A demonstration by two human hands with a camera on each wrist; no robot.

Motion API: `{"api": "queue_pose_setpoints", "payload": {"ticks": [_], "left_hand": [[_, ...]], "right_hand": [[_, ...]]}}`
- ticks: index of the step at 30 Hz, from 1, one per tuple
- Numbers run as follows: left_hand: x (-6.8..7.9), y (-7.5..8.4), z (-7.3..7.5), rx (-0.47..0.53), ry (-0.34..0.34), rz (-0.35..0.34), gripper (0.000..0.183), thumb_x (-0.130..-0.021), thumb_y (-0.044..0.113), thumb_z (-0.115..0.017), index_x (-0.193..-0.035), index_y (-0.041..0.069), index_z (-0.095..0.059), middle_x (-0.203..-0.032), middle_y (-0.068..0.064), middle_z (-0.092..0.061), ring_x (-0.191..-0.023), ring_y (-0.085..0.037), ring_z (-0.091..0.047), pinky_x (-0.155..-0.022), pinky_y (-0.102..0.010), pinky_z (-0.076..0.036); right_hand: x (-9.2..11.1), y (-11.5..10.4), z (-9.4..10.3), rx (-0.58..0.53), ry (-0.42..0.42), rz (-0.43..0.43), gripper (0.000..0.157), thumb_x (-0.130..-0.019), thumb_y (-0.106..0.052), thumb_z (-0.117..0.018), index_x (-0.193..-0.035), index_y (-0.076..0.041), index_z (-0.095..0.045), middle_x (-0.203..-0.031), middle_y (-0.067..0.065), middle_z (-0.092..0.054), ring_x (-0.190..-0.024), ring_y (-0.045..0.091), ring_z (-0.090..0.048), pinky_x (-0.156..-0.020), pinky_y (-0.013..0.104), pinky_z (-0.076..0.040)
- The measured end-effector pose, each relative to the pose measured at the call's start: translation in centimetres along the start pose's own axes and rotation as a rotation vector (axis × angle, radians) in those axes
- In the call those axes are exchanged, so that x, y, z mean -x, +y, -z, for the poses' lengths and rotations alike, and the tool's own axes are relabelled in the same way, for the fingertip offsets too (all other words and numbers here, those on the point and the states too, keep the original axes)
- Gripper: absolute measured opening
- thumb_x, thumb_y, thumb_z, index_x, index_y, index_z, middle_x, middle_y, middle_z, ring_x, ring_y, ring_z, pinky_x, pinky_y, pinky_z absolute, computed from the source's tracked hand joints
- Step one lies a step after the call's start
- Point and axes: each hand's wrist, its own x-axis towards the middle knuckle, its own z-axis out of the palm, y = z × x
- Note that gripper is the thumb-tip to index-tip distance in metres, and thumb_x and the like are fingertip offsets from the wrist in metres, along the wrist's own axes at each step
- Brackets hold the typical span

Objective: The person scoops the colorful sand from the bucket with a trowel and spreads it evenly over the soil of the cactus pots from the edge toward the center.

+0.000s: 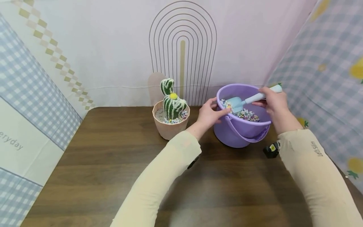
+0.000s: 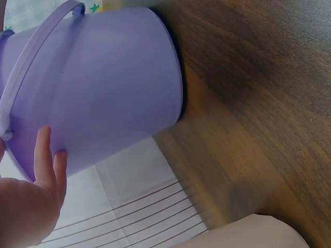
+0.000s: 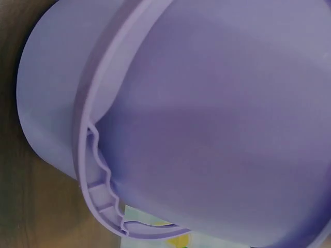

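A purple bucket point(image 1: 231, 137) stands on the table with multicoloured pebbles point(image 1: 249, 116) inside. At its left rim my left hand point(image 1: 208, 114) grips the edge, thumb over the top and other fingers on the outside. The left wrist view shows fingers of that left hand point(image 2: 44, 196) by the bucket wall point(image 2: 114, 82). Above the pebbles, my right hand point(image 1: 274, 102) holds the white handle of a small light-blue trowel point(image 1: 236, 103). Pebbles lie by the blade, near the left rim. Only the bucket point(image 3: 217, 129) and its hanging handle point(image 3: 85, 155) fill the right wrist view; the right hand is out of it.
Left of the bucket, a pale faceted pot point(image 1: 170, 130) holds a green knitted cactus point(image 1: 171, 107) with a yellow flower, grey filling and some pebbles. Patterned cloth point(image 1: 113, 47) hangs behind and at both sides of the brown wooden table point(image 1: 119, 176).
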Motion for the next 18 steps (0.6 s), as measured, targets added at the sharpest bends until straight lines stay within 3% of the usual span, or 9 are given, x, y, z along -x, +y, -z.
{"api": "queue_pose_setpoints", "payload": {"ticks": [5,11,18], "left_hand": [[0.0,0.0,-0.1,-0.002,-0.016,0.004,0.072,-0.078,0.017,-0.076,-0.141,0.012,-0.041,-0.133,-0.015,-0.055,-0.092,-0.029,-0.068,-0.063,-0.029,-0.059],[-0.1,0.0,0.0,0.006,-0.025,0.005,0.072,-0.079,0.017,-0.075,-0.142,0.012,-0.039,-0.133,-0.016,-0.054,-0.094,-0.030,-0.068,-0.063,-0.030,-0.059],[0.0,0.0,0.2,0.011,-0.025,0.004,0.074,-0.078,0.017,-0.076,-0.142,0.012,-0.039,-0.133,-0.016,-0.054,-0.093,-0.032,-0.068,-0.064,-0.032,-0.059]], "right_hand": [[0.1,-0.3,0.8,-0.067,0.001,-0.021,0.021,-0.085,0.000,-0.058,-0.097,-0.004,-0.042,-0.062,0.003,-0.062,-0.054,0.016,-0.068,-0.055,0.029,-0.058],[0.0,-0.6,1.6,-0.128,-0.004,-0.079,0.007,-0.086,-0.001,-0.059,-0.087,-0.005,-0.053,-0.061,0.008,-0.065,-0.055,0.021,-0.068,-0.057,0.030,-0.058],[0.0,-0.8,1.6,-0.198,-0.011,-0.114,0.007,-0.087,0.001,-0.056,-0.084,-0.004,-0.051,-0.060,0.010,-0.064,-0.056,0.022,-0.068,-0.057,0.033,-0.059]]}}
